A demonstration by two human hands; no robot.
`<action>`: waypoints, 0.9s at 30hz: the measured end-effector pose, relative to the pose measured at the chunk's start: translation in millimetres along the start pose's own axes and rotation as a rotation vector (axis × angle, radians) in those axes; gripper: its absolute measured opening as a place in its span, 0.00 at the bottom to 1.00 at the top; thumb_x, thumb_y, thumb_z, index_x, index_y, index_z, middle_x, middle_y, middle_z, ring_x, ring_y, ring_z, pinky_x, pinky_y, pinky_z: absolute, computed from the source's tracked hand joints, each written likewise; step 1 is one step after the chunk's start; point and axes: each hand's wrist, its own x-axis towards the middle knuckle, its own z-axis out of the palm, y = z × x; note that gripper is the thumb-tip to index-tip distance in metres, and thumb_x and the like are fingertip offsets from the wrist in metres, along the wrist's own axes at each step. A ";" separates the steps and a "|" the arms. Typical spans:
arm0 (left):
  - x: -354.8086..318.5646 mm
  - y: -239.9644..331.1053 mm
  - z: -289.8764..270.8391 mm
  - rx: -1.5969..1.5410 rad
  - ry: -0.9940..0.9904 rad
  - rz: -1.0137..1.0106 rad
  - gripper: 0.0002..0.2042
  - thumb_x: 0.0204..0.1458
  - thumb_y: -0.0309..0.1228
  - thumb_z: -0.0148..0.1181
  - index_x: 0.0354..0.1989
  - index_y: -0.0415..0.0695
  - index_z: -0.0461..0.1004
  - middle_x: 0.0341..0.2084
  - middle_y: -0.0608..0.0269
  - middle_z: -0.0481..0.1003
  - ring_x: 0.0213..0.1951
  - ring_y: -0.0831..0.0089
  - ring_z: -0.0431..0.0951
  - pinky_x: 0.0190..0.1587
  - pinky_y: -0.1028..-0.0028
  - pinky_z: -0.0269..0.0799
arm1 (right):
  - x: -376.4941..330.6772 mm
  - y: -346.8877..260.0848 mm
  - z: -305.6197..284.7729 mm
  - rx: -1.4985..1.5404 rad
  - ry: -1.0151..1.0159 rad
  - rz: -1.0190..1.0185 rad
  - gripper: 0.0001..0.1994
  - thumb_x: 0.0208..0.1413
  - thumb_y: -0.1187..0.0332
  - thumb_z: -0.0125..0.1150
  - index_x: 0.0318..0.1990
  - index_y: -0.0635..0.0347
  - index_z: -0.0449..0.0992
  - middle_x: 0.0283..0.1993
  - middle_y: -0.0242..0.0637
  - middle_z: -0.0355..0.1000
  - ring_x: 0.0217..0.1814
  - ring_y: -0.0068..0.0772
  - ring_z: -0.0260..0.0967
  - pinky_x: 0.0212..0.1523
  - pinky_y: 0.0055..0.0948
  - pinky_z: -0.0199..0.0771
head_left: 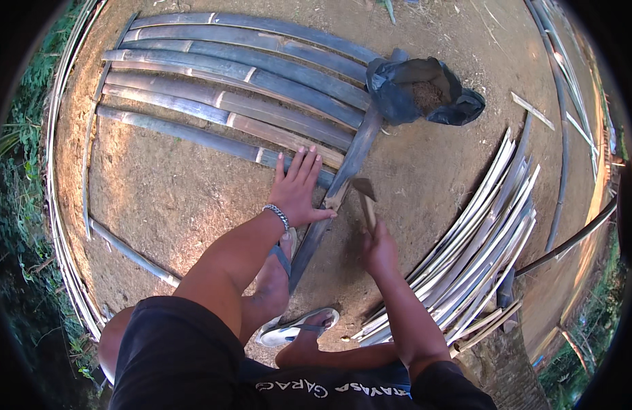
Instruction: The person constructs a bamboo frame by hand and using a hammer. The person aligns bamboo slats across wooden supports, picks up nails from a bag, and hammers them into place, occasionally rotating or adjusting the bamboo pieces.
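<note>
A row of split bamboo slats [234, 82] lies side by side on the dirt ground [172, 198] ahead and to the left, with one crossing slat [343, 178] laid over their right ends and running back toward the person's sandalled foot [278, 273]. The left hand [299, 191] rests flat just left of that crossing slat, and the right hand [379, 251] holds a hatchet [365, 198] just right of it. A plastic bag [418, 92] sits beyond the crossing slat's far end, and a bundle of thin bamboo strips [473, 246] lies to the right.
</note>
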 end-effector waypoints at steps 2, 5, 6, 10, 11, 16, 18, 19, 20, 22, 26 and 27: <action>-2.9 -2.8 1.9 0.005 0.027 0.001 0.68 0.39 0.78 0.58 0.78 0.36 0.44 0.79 0.48 0.41 0.80 0.53 0.35 0.75 0.38 0.24 | -7.0 6.4 2.1 0.165 0.155 -0.269 0.21 0.65 0.64 0.57 0.65 0.49 0.67 0.54 0.57 0.76 0.53 0.64 0.76 0.50 0.55 0.76; 2.4 4.2 -8.8 0.020 -0.077 -0.015 0.65 0.43 0.77 0.56 0.79 0.37 0.41 0.80 0.50 0.39 0.80 0.54 0.34 0.76 0.38 0.24 | -15.7 36.9 10.5 0.145 0.081 -0.328 0.21 0.64 0.64 0.58 0.64 0.50 0.68 0.51 0.58 0.77 0.51 0.63 0.77 0.47 0.54 0.77; 1.9 2.9 -9.2 0.026 -0.082 -0.019 0.65 0.43 0.77 0.56 0.79 0.37 0.42 0.80 0.49 0.39 0.80 0.54 0.34 0.76 0.38 0.24 | -14.4 21.8 12.6 0.057 0.035 -0.240 0.21 0.64 0.64 0.58 0.64 0.50 0.67 0.50 0.59 0.77 0.50 0.63 0.77 0.47 0.54 0.77; 0.8 4.6 -10.1 0.033 -0.077 -0.027 0.65 0.44 0.77 0.56 0.79 0.37 0.42 0.80 0.50 0.39 0.80 0.55 0.34 0.76 0.38 0.24 | -2.2 10.4 8.0 -0.033 -0.037 -0.086 0.22 0.64 0.64 0.59 0.65 0.52 0.67 0.47 0.59 0.78 0.50 0.63 0.77 0.47 0.54 0.77; 0.1 3.0 -9.4 0.033 -0.075 -0.032 0.65 0.44 0.77 0.56 0.79 0.37 0.42 0.80 0.50 0.39 0.80 0.55 0.34 0.76 0.38 0.24 | -3.6 7.2 4.9 0.019 -0.006 -0.104 0.22 0.64 0.64 0.59 0.65 0.52 0.67 0.47 0.58 0.78 0.50 0.63 0.77 0.47 0.54 0.77; 2.0 3.4 -4.3 0.034 -0.053 -0.015 0.67 0.41 0.79 0.56 0.78 0.37 0.43 0.80 0.49 0.40 0.80 0.54 0.34 0.76 0.38 0.24 | -12.6 15.7 7.9 0.051 0.204 -0.333 0.23 0.63 0.65 0.59 0.65 0.53 0.66 0.49 0.57 0.78 0.50 0.63 0.77 0.49 0.53 0.77; 2.1 1.1 -1.4 0.039 -0.042 -0.016 0.68 0.40 0.80 0.56 0.78 0.37 0.43 0.79 0.49 0.41 0.80 0.53 0.34 0.76 0.38 0.23 | -4.9 5.3 4.8 -0.198 -0.111 -0.078 0.24 0.63 0.67 0.59 0.67 0.54 0.65 0.52 0.56 0.77 0.50 0.65 0.77 0.49 0.52 0.78; 1.3 1.0 -1.5 0.036 -0.041 -0.017 0.67 0.40 0.80 0.56 0.78 0.37 0.43 0.79 0.49 0.41 0.80 0.53 0.34 0.76 0.38 0.23 | -5.3 3.6 2.1 -0.176 -0.133 -0.042 0.24 0.63 0.68 0.58 0.66 0.54 0.65 0.52 0.57 0.77 0.50 0.65 0.77 0.49 0.52 0.78; 1.4 0.9 -1.5 0.032 -0.041 -0.017 0.67 0.40 0.80 0.56 0.78 0.37 0.43 0.79 0.49 0.41 0.80 0.53 0.35 0.76 0.38 0.23 | -6.0 3.5 -0.4 -0.154 -0.154 -0.005 0.23 0.64 0.69 0.58 0.66 0.54 0.65 0.52 0.57 0.77 0.50 0.65 0.77 0.49 0.52 0.78; 0.6 -1.2 0.2 0.027 -0.018 -0.007 0.67 0.40 0.80 0.56 0.78 0.37 0.43 0.79 0.49 0.41 0.80 0.53 0.35 0.76 0.38 0.23 | -8.9 11.3 1.2 -0.055 -0.102 0.001 0.22 0.65 0.69 0.57 0.65 0.54 0.65 0.51 0.58 0.77 0.49 0.66 0.76 0.48 0.52 0.78; 0.3 -0.9 1.1 0.035 -0.021 -0.010 0.67 0.40 0.80 0.55 0.78 0.37 0.43 0.80 0.49 0.40 0.80 0.54 0.34 0.76 0.38 0.22 | -1.9 42.0 6.0 0.119 0.173 -0.081 0.19 0.66 0.68 0.57 0.62 0.58 0.66 0.47 0.61 0.77 0.48 0.67 0.76 0.46 0.54 0.76; 0.9 -0.3 -0.1 0.038 -0.030 -0.013 0.68 0.40 0.80 0.55 0.78 0.36 0.43 0.80 0.49 0.40 0.80 0.54 0.34 0.76 0.38 0.22 | 2.6 44.3 3.9 0.132 0.232 -0.098 0.18 0.66 0.68 0.58 0.61 0.60 0.67 0.46 0.62 0.77 0.47 0.67 0.76 0.45 0.54 0.75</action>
